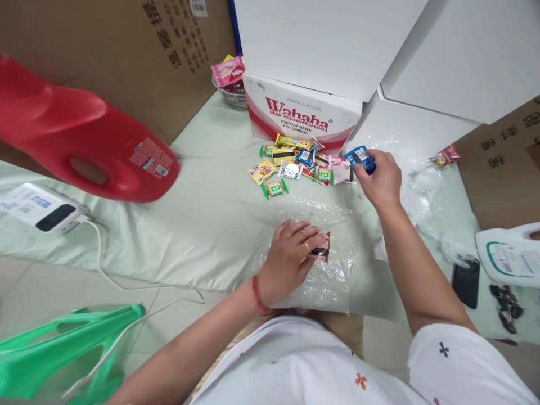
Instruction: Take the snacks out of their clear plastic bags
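Note:
My right hand (382, 177) is closed on a blue snack packet (360, 160) at the right end of a snack pile. My left hand (289, 256) lies flat, fingers stretched out, over a clear plastic bag (337, 281). A reddish-brown snack packet (323, 247) shows from under its fingers; whether it lies inside the bag I cannot tell. Several small wrapped snacks form the pile, among them a yellow cookie packet (262, 172), a green-ended packet (275, 189), a white packet (291, 170) and a long yellow packet (292, 142).
A Wahaha water carton (299, 115) stands behind the pile, with a bowl of snacks (232, 95) at its left. Left are a large red jug (84, 140) and a white device (40, 208) with a cable. Crumpled plastic (422, 194), a phone (466, 283) and keys (506, 306) lie right.

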Demonstrator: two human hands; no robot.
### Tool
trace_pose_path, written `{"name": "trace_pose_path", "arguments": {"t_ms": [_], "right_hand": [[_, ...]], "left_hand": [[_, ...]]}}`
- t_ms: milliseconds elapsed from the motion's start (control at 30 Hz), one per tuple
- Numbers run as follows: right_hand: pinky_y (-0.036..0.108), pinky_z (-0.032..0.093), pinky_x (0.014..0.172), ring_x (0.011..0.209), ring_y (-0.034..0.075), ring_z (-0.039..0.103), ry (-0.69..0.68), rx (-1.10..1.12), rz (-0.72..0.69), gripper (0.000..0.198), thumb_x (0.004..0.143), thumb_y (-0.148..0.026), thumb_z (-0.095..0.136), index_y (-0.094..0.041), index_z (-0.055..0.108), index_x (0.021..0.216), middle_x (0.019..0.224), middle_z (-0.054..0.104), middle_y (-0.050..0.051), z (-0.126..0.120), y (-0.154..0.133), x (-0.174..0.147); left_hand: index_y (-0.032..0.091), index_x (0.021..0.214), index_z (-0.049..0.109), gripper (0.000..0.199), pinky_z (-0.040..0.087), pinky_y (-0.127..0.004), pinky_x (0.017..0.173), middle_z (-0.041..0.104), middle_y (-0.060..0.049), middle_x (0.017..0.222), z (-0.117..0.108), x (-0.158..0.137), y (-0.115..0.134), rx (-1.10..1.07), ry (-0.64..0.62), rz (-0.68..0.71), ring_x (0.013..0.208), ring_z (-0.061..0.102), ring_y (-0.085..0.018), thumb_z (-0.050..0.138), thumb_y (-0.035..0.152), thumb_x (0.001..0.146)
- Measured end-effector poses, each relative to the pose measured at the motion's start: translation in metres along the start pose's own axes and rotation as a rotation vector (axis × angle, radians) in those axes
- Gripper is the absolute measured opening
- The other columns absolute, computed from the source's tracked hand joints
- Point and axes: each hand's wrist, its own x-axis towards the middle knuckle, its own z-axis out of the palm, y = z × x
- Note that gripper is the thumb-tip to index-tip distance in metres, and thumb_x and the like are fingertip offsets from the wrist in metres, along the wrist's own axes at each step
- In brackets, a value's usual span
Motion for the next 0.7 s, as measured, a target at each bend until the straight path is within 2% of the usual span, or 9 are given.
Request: {"name": "trace_pose_path", "arguments": {"t_ms": [67, 133, 233, 333, 400, 433, 533, 633, 700], "right_hand": [[0.033, 0.050, 0.071, 0.080, 0.020, 0.059, 0.015, 0.187, -0.003, 0.043, 0.088, -0.041, 0.068, -0.020, 0.068, 0.127, 0.107, 0.068, 0.008, -0.016, -0.001, -0.025], [0.028, 0.045, 0.061, 0.062, 0.013, 0.049, -0.050, 0.367, 0.027, 0.043, 0.089, -0.042, 0.070, -0.021, 0.068, 0.127, 0.092, 0.064, 0.002, -0.028, -0.006, -0.055], [0.026, 0.043, 0.057, 0.058, 0.010, 0.045, -0.186, 0.542, -0.020, 0.042, 0.091, -0.039, 0.072, -0.023, 0.068, 0.129, 0.089, 0.062, 0.000, -0.038, -0.019, -0.101], [0.031, 0.054, 0.073, 0.081, 0.016, 0.064, -0.307, 0.593, -0.181, 0.036, 0.094, -0.034, 0.069, -0.025, 0.067, 0.129, 0.110, 0.068, 0.006, -0.032, -0.032, -0.139], [0.035, 0.057, 0.089, 0.105, 0.022, 0.068, -0.422, 0.547, -0.272, 0.036, 0.097, -0.032, 0.066, -0.026, 0.065, 0.132, 0.123, 0.068, 0.009, -0.020, -0.037, -0.158], [0.037, 0.057, 0.092, 0.112, 0.024, 0.067, -0.492, 0.491, -0.294, 0.037, 0.098, -0.031, 0.064, -0.027, 0.064, 0.134, 0.128, 0.067, 0.010, -0.013, -0.038, -0.165], [0.040, 0.060, 0.090, 0.114, 0.026, 0.069, -0.639, 0.297, -0.297, 0.043, 0.100, -0.035, 0.062, -0.028, 0.060, 0.142, 0.143, 0.061, 0.012, 0.000, -0.033, -0.178], [0.041, 0.060, 0.090, 0.122, 0.028, 0.065, -0.548, 0.295, -0.307, 0.052, 0.100, -0.045, 0.063, -0.030, 0.052, 0.149, 0.153, 0.050, 0.014, -0.014, -0.018, -0.190], [0.041, 0.059, 0.095, 0.128, 0.028, 0.061, -0.504, 0.354, -0.376, 0.059, 0.099, -0.049, 0.065, -0.029, 0.049, 0.151, 0.150, 0.051, 0.016, -0.033, -0.004, -0.206]], "left_hand": [[0.032, 0.130, 0.069, 0.040, 0.021, -0.059, 0.127, 0.067, -0.003, 0.144, 0.023, 0.012, -0.015, -0.028, -0.165, -0.035, 0.146, 0.048, -0.028, 0.062, 0.019, 0.093], [0.034, 0.132, 0.068, 0.050, 0.018, -0.066, 0.126, 0.065, -0.004, 0.147, 0.042, 0.015, -0.029, -0.036, -0.285, -0.065, 0.150, 0.043, -0.033, 0.068, 0.017, 0.086], [0.029, 0.148, 0.055, 0.070, 0.015, -0.072, 0.125, 0.050, -0.010, 0.162, 0.044, 0.003, -0.042, -0.040, -0.251, -0.031, 0.157, 0.029, -0.039, 0.074, 0.023, 0.081], [0.026, 0.149, 0.050, 0.061, 0.025, -0.065, 0.125, 0.053, -0.013, 0.157, 0.018, -0.024, -0.046, -0.062, 0.017, -0.007, 0.155, 0.036, -0.035, 0.063, 0.021, 0.089], [0.027, 0.142, 0.054, 0.048, 0.041, -0.054, 0.119, 0.064, -0.012, 0.140, -0.001, -0.048, -0.045, -0.088, 0.197, -0.036, 0.144, 0.049, -0.029, 0.056, 0.017, 0.094], [0.027, 0.139, 0.055, 0.045, 0.046, -0.051, 0.115, 0.066, -0.011, 0.133, -0.009, -0.062, -0.045, -0.085, 0.234, -0.044, 0.139, 0.053, -0.028, 0.057, 0.018, 0.096], [0.025, 0.141, 0.054, 0.050, 0.044, -0.053, 0.116, 0.066, -0.013, 0.133, -0.018, -0.102, -0.044, 0.014, 0.134, 0.077, 0.136, 0.055, -0.031, 0.069, 0.036, 0.095], [0.025, 0.145, 0.054, 0.060, 0.035, -0.059, 0.123, 0.062, -0.016, 0.144, -0.009, -0.133, -0.045, 0.168, -0.045, 0.226, 0.140, 0.053, -0.034, 0.072, 0.048, 0.093], [0.026, 0.143, 0.058, 0.048, 0.035, -0.059, 0.122, 0.061, -0.015, 0.147, 0.001, -0.144, -0.048, 0.245, -0.063, 0.233, 0.142, 0.053, -0.032, 0.068, 0.036, 0.097]]}}
